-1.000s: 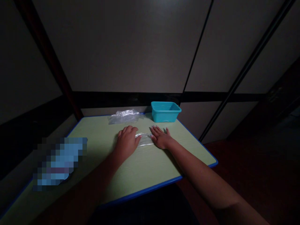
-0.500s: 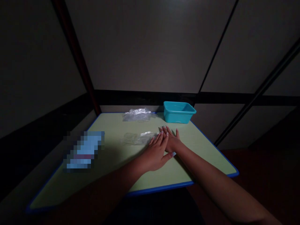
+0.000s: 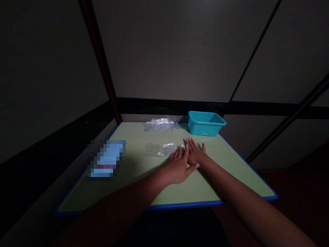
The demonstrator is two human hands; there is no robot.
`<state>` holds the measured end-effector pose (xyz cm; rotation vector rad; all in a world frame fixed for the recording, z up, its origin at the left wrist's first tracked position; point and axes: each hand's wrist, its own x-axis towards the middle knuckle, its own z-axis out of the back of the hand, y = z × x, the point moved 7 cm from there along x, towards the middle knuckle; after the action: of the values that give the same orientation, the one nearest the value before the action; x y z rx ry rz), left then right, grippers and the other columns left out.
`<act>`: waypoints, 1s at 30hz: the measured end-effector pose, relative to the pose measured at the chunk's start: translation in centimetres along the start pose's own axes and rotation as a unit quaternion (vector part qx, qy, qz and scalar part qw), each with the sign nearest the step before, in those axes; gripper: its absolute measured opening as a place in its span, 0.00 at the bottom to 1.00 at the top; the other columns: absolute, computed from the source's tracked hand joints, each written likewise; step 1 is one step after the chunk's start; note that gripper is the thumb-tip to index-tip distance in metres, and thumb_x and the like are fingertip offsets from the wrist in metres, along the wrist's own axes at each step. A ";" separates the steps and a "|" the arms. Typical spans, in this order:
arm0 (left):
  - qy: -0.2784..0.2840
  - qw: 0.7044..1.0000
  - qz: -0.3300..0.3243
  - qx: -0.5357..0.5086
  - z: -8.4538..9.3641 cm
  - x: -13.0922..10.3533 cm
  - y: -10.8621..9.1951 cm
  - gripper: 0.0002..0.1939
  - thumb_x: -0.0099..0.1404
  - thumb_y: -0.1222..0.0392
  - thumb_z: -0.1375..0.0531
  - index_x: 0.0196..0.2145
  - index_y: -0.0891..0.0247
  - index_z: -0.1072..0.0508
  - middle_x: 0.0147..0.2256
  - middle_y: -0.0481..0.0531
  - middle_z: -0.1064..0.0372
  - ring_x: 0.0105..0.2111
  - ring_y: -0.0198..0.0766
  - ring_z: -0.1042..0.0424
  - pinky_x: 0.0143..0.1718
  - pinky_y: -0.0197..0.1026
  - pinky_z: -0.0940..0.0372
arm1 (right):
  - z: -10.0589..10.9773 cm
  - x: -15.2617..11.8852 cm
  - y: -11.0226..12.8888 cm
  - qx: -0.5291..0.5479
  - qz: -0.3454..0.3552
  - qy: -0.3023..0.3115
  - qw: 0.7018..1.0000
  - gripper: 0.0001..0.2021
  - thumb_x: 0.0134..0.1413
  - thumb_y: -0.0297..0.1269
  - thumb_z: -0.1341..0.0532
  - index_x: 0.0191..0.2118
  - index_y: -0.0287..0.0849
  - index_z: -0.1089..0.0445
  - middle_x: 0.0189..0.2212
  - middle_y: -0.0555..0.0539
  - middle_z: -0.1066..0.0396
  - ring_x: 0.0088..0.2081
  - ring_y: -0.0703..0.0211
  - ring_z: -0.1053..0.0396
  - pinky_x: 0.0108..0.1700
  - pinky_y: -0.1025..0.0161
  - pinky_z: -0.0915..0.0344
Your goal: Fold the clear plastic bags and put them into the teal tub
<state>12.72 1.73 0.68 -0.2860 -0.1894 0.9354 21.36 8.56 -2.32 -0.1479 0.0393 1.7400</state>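
Note:
My left hand rests with fingers spread over the right end of a clear plastic bag, which lies flat and wrinkled on the table. Close beside it on the right, my right hand is palm down with its fingers stretched out. The left fingertips meet or overlap the edge of the right hand; whether they press on it I cannot tell. Part of the bag is hidden under the hands. Neither hand grips anything.
A pale green table has a blue edge. At its back stand a teal plastic basket on the right and a heap of crumpled clear plastic. A pixelated blue item lies at the left. Panelled walls rise behind.
The camera view has turned slightly left, so everything appears farther right. Both hands keep about the same place and pose on the table.

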 end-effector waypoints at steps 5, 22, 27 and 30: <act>0.006 0.999 0.038 0.027 -0.2 -0.6 0.3 0.46 0.62 0.34 0.69 0.63 0.78 0.62 0.63 0.69 0.66 0.63 0.52 0.67 0.60 0.51 0.62 | 0.4 -0.4 0.1 0.022 -0.007 -0.018 1.000 0.30 0.60 0.46 0.69 0.65 0.38 0.72 0.65 0.47 0.72 0.65 0.56 0.75 0.59 0.38 0.73; -0.010 0.997 0.066 0.033 0.9 -2.5 -0.1 0.42 0.61 0.33 0.64 0.64 0.64 0.58 0.64 0.61 0.69 0.62 0.55 0.74 0.56 0.66 0.62 | 0.8 -1.0 0.3 0.009 -0.001 0.003 1.000 0.31 0.60 0.46 0.67 0.65 0.37 0.72 0.65 0.45 0.73 0.64 0.54 0.76 0.58 0.36 0.71; -0.028 0.998 0.049 0.003 1.7 -2.9 -0.7 0.39 0.62 0.34 0.63 0.63 0.61 0.57 0.64 0.58 0.68 0.62 0.56 0.73 0.55 0.64 0.53 | 0.8 -0.9 0.3 0.010 0.002 0.004 1.000 0.32 0.60 0.47 0.67 0.65 0.36 0.74 0.65 0.46 0.75 0.64 0.55 0.76 0.58 0.36 0.72; -0.029 0.998 0.049 -0.019 2.1 -3.1 -0.9 0.39 0.62 0.34 0.64 0.64 0.60 0.60 0.64 0.59 0.70 0.62 0.58 0.71 0.54 0.65 0.53 | 0.8 -0.9 0.4 0.007 -0.001 0.012 1.000 0.32 0.60 0.48 0.67 0.65 0.36 0.74 0.65 0.45 0.75 0.64 0.55 0.77 0.58 0.36 0.72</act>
<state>11.01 -0.93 2.82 -0.3054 -0.2484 1.0385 21.07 7.69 -1.44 -0.1586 0.0693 1.7354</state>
